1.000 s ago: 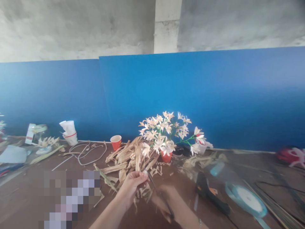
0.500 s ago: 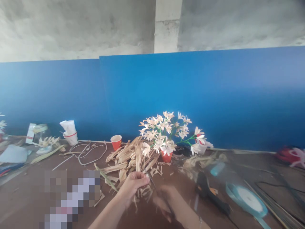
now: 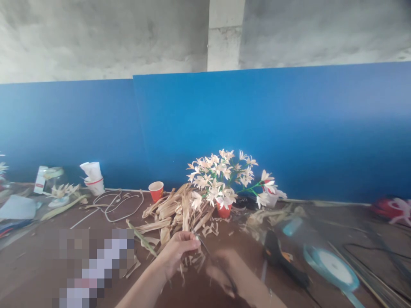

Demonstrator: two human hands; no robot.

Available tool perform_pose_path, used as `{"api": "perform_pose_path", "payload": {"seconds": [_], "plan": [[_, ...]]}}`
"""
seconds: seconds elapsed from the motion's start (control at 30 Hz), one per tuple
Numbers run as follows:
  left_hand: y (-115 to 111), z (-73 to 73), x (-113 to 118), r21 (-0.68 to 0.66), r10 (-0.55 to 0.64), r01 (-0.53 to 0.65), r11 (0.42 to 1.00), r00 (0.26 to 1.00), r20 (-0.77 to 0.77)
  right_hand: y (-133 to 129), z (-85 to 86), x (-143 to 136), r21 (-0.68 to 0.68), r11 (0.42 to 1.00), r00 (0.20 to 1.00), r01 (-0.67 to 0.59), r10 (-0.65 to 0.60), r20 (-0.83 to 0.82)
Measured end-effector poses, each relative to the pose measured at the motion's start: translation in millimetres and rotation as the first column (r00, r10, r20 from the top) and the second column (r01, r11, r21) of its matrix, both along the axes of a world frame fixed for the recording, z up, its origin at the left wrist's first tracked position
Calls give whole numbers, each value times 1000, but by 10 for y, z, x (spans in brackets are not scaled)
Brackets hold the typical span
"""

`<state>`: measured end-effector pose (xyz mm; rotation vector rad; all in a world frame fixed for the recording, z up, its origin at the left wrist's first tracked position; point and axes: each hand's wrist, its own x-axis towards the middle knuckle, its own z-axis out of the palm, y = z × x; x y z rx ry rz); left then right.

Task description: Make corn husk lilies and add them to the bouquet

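Note:
My left hand (image 3: 180, 248) is closed in a pinch, with a small pale piece of husk at its fingertips. My right hand (image 3: 236, 269), smeared by motion, grips a pair of scissors (image 3: 205, 249); their thin blades reach to my left fingertips, and a dark handle shows below the hand. Cut husk scraps (image 3: 192, 261) lie on the table under my hands. Beyond them spreads a heap of dry corn husks (image 3: 173, 209). Behind it, white husk flowers on green stems (image 3: 221, 175) stand in a red cup (image 3: 224, 210).
A hot glue gun (image 3: 282, 261) and a roll of blue ribbon (image 3: 334, 267) lie to the right. An orange-red paper cup (image 3: 156, 192), a coiled white cord (image 3: 118, 205) and a stuffed white cup (image 3: 95, 186) stand or lie at the back left. A blue partition (image 3: 257, 119) rises behind the table.
My right hand and the scissors have shifted slightly, with the scissors' handle showing lower. My left hand stays nearly in place, still pinching the small piece.

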<state>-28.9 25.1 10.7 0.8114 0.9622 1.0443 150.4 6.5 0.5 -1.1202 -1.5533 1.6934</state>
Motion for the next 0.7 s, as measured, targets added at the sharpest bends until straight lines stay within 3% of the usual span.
{"api": "perform_pose_path", "payload": {"seconds": [0.17, 0.37, 0.43, 0.53, 0.6, 0.7], "plan": [[-41, 42, -5, 30, -17, 16, 999, 999, 27, -8, 38, 56, 12, 1000, 1000, -25, 25, 8], [-3, -30, 2, 36, -69, 69, 997, 998, -12, 51, 30, 48, 57, 998, 1000, 8, -9, 16], [-4, -55, 31, 68, -65, 71, 995, 994, -86, 92, -11, 13, 145, 984, 994, 105, -107, 6], [-41, -72, 82, 136, -68, 110, 985, 957, -282, 122, -83, -30, 314, 907, 959, 281, -279, -53], [-77, -80, 107, 183, -71, 155, 971, 914, -400, 115, -116, -43, 341, 881, 945, 327, -313, -97], [-108, -113, 127, 249, -29, 171, 953, 873, -487, 95, -133, -53, 317, 893, 948, 319, -300, -108]]}}
